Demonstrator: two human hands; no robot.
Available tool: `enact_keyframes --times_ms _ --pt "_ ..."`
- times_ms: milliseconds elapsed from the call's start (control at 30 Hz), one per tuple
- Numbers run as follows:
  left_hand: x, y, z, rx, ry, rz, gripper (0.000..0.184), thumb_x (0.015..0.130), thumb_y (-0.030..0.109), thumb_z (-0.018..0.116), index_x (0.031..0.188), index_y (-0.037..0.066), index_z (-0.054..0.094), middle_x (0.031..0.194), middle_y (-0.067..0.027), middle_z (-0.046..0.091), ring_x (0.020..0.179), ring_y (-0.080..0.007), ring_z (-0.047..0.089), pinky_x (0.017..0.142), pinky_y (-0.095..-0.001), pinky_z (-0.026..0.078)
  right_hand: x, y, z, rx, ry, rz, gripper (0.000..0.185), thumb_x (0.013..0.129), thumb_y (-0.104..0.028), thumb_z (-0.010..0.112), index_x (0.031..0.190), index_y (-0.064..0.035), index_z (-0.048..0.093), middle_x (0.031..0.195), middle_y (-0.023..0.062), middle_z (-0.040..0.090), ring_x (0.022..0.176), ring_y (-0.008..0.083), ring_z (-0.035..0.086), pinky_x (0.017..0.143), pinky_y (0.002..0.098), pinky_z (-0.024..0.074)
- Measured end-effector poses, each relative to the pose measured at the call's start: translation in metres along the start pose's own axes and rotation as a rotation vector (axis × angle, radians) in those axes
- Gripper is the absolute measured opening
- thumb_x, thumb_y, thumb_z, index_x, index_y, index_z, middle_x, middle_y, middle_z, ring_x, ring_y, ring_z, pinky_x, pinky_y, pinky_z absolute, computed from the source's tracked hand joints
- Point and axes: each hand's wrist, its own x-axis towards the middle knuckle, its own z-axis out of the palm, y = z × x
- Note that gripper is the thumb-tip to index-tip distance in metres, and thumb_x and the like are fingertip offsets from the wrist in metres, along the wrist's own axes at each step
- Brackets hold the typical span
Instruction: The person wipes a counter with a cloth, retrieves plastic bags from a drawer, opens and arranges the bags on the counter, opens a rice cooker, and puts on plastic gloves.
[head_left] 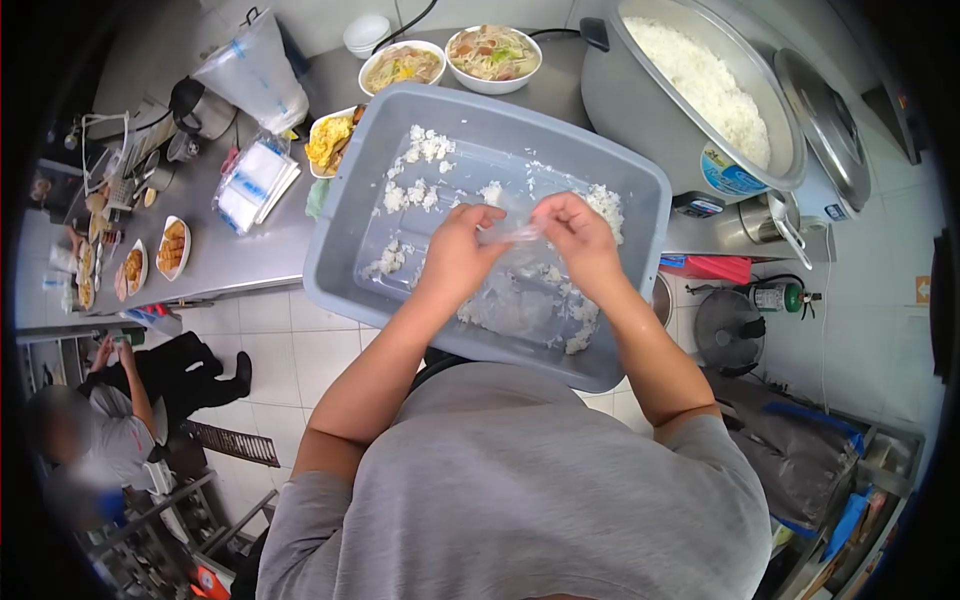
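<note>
A clear plastic bag (518, 238) is pinched at its upper edge between my two hands, above a grey plastic tub (340, 230). My left hand (462, 248) grips one side of that edge with thumb and fingers. Fingertips of my right hand (580, 238) pinch the other side. The bag's lower part is see-through, so its outline and contents are hard to make out. Clumps of white rice (428, 145) lie scattered over the tub floor around both hands.
A large pot of rice (690, 90) stands at the back right, its lid (825, 130) beside it. Two noodle bowls (492, 58) sit behind the tub. Packed plastic bags (258, 185) and food plates (173, 248) are on the left counter. Another person (120, 400) is at lower left.
</note>
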Motion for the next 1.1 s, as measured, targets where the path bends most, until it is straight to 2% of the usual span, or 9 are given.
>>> enact_keyframes --times_ms 133,233,333,433,500,600,800,900,1100 --pt "-0.011 -0.006 0.021 -0.079 -0.171 0.113 0.036 0.074 0.021 0.073 0.104 0.006 0.06 0.088 -0.0038 0.058 0.074 -0.0134 0.054 0.065 -0.0267 0.044 -0.002 0.004 -0.022 0.515 0.171 0.128 0.01 0.086 -0.002 0.05 0.095 -0.0017 0.051 0.086 0.0064 0.059 0.082 0.0171 0.058 0.074 0.0288 0.0458" --pt "-0.001 -0.033 0.026 -0.204 -0.384 -0.269 0.029 0.076 0.018 0.071 0.1 0.006 0.061 0.085 -0.0017 0.058 0.076 -0.0108 0.053 0.067 -0.0256 0.044 0.012 0.003 -0.029 0.643 0.337 0.127 0.011 0.087 -0.001 0.047 0.097 -0.0015 0.05 0.087 0.01 0.059 0.082 0.0204 0.06 0.074 0.0296 0.0465" --pt "0.014 -0.046 0.018 -0.336 -0.188 -0.125 0.025 0.077 0.015 0.069 0.099 0.006 0.06 0.083 -0.0014 0.059 0.075 -0.0094 0.053 0.068 -0.0248 0.044 0.036 0.009 -0.038 0.705 0.48 0.014 0.012 0.088 -0.001 0.046 0.099 -0.0017 0.049 0.09 0.0132 0.06 0.083 0.0228 0.061 0.074 0.0305 0.0471" --pt "-0.01 -0.059 0.037 0.315 -0.225 0.602 0.026 0.076 0.017 0.069 0.098 0.005 0.061 0.077 -0.0018 0.061 0.072 -0.011 0.055 0.068 -0.0251 0.045 0.057 0.007 -0.022 0.748 0.446 -0.02 0.016 0.086 -0.003 0.048 0.103 -0.0026 0.049 0.093 0.0146 0.061 0.086 0.0241 0.062 0.077 0.0327 0.047" --pt "-0.011 -0.068 0.04 0.516 -0.347 0.63 0.027 0.076 0.019 0.069 0.098 0.004 0.061 0.078 -0.0022 0.062 0.073 -0.0117 0.056 0.069 -0.0253 0.044 0.069 0.017 -0.008 0.739 0.317 -0.038 0.023 0.084 -0.005 0.053 0.107 -0.0032 0.049 0.098 0.0149 0.06 0.092 0.025 0.061 0.081 0.0342 0.0465" --pt "-0.004 -0.059 0.02 0.183 -0.52 0.049 0.028 0.078 0.022 0.068 0.099 0.003 0.062 0.083 -0.0033 0.063 0.076 -0.0121 0.057 0.07 -0.0254 0.044 0.068 0.026 0.002 -0.157 0.55 -0.14 0.037 0.078 -0.008 0.062 0.113 -0.0052 0.049 0.105 0.014 0.058 0.102 0.0256 0.056 0.088 0.0361 0.0435" --pt "-0.01 -0.022 -0.036 -0.703 -0.338 -0.471 0.028 0.085 0.025 0.061 0.099 0.001 0.061 0.088 -0.0042 0.062 0.082 -0.0105 0.057 0.074 -0.0245 0.043 -0.022 -0.015 0.018 -0.507 -0.014 -0.361 0.042 0.07 -0.011 0.071 0.108 -0.0063 0.054 0.105 0.0111 0.057 0.1 0.0256 0.053 0.087 0.0358 0.0419" --pt "-0.012 -0.011 -0.032 -1.012 -0.256 -0.493 0.03 0.086 0.026 0.06 0.102 0.001 0.059 0.089 -0.0037 0.062 0.084 -0.0116 0.057 0.079 -0.0261 0.044 -0.027 0.005 0.026 -0.615 0.016 -0.331 0.028 0.069 -0.011 0.072 0.094 -0.0061 0.059 0.092 0.0093 0.059 0.086 0.0231 0.057 0.074 0.0337 0.0452" --pt "-0.016 -0.016 -0.014 -0.635 -0.191 -0.118 0.025 0.092 0.025 0.052 0.101 0.002 0.054 0.097 -0.0056 0.06 0.087 -0.0173 0.059 0.086 -0.0337 0.045 -0.024 0.001 0.029 -0.295 0.186 -0.006 0.016 0.07 -0.005 0.068 0.083 -0.0019 0.058 0.076 0.0067 0.059 0.07 0.0158 0.058 0.058 0.0293 0.0443"
